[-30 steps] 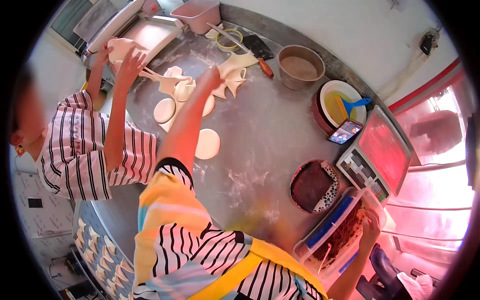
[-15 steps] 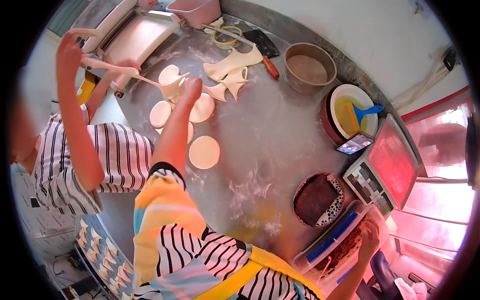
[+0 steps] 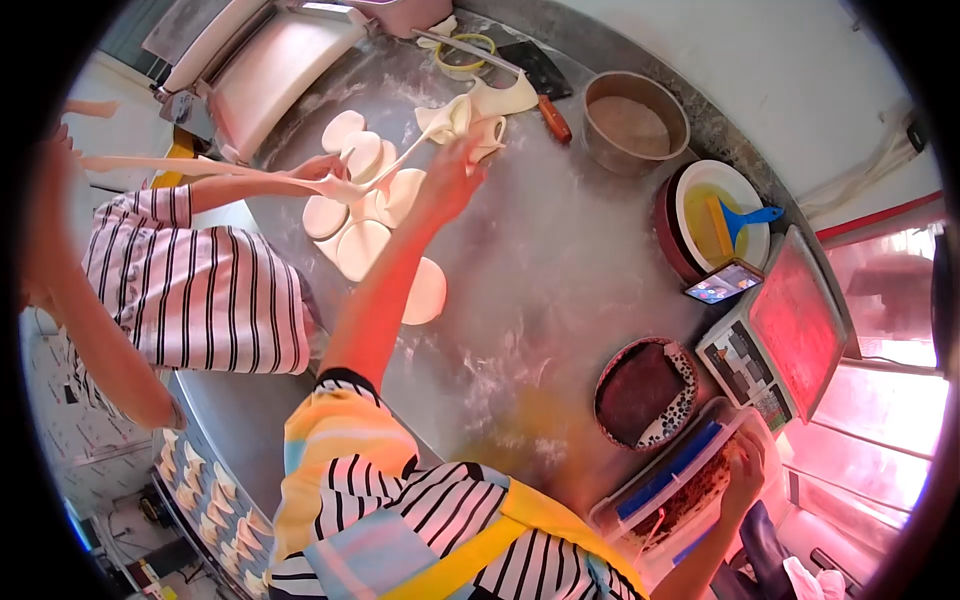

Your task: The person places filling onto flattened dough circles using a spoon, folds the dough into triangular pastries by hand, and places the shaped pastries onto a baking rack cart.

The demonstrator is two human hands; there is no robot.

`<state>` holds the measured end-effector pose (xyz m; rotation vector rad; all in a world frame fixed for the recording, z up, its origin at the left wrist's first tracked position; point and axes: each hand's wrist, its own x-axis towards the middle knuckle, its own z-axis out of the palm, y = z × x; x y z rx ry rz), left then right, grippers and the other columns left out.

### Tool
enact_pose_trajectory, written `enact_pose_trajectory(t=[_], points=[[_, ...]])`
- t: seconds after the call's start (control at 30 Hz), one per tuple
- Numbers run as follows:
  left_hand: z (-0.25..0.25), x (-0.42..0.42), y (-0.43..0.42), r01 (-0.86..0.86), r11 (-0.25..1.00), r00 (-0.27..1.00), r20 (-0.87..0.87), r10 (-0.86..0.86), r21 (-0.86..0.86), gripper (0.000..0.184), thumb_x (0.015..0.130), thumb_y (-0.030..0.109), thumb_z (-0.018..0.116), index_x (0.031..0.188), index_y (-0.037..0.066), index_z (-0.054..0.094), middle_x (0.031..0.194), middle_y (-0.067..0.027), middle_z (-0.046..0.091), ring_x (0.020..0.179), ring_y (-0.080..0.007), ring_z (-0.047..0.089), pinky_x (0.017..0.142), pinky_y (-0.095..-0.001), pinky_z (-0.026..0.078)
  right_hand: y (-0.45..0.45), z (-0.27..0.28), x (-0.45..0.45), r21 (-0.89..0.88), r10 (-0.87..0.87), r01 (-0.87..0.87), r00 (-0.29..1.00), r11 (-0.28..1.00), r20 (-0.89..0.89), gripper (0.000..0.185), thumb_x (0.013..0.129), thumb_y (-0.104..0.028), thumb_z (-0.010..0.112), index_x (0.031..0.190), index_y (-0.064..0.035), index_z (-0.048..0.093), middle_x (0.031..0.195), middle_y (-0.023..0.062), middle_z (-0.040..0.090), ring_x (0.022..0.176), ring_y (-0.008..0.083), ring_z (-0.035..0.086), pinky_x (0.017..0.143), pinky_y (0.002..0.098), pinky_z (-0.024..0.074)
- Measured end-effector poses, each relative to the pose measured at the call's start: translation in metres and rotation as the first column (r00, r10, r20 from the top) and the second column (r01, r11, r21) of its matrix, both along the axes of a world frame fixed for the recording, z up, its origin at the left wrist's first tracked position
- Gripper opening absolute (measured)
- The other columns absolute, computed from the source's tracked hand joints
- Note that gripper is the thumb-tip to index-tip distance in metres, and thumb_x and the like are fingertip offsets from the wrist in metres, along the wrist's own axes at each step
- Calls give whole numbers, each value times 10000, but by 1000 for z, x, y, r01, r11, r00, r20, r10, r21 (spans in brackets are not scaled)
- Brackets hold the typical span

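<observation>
My left hand (image 3: 452,185) reaches across the metal table, its fingers loosely apart and touching the edge of the dough scraps (image 3: 500,97). A thin dough strip (image 3: 402,158) runs from that pile leftward to a co-worker's hands. Below the strip are several round dough pieces (image 3: 362,248); another round (image 3: 427,291) lies partly behind my left forearm. At the lower right, my right hand (image 3: 742,480) is closed around the side of a clear plastic container (image 3: 605,515) holding a dark reddish crumbly filling (image 3: 690,495).
A co-worker in a striped shirt (image 3: 200,290) stands at left beside a dough roller machine (image 3: 285,75). Along the back and right are a red-handled tool (image 3: 554,120), a metal pot (image 3: 635,125), a bowl with a blue brush (image 3: 745,217), a phone (image 3: 723,282), a scale (image 3: 790,320) and a patterned bowl (image 3: 645,395).
My left hand has moved right from the rounds to the scraps, and its fist has loosened. The dough web has stretched into a longer strip, uncovering more rounds. My right hand stays at the container.
</observation>
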<state>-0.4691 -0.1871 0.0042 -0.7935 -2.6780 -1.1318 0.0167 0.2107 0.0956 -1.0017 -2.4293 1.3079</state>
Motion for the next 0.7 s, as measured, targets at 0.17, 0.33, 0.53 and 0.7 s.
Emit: enact_pose_trajectory(t=[0.17,0.33,0.53,0.7], points=[[10,91,-31,-121,991,979,170,109,61,410,808,75,614,1198,7,508,1140,-152,532,848,-248,615,758,-368,484,3,7,-3,50,78,-76,996,996,-40,284,797,9,529,1071,43,595,1241,118,518,1153,209,501,938,301,426],[16,129,-72,-240,971,963,128,237,2,367,816,91,622,1163,2,545,1054,-153,576,796,-246,623,727,-354,490,1,10,-3,37,81,-77,989,996,-122,353,748,63,457,1064,31,613,1221,110,537,1163,218,502,956,313,408],[24,153,-112,-421,907,898,124,421,-32,329,833,131,634,1124,-9,573,1011,-158,602,778,-251,633,719,-360,496,-9,26,14,53,78,-73,991,996,-104,325,776,28,501,1084,15,607,1238,102,521,1155,209,497,945,303,405],[25,164,-117,-452,886,878,124,462,-101,344,838,158,635,1132,-6,563,1038,-179,594,797,-262,640,731,-361,500,-5,27,36,48,75,-68,982,997,-174,282,798,21,519,1062,6,618,1207,100,541,1132,199,503,931,301,402]])
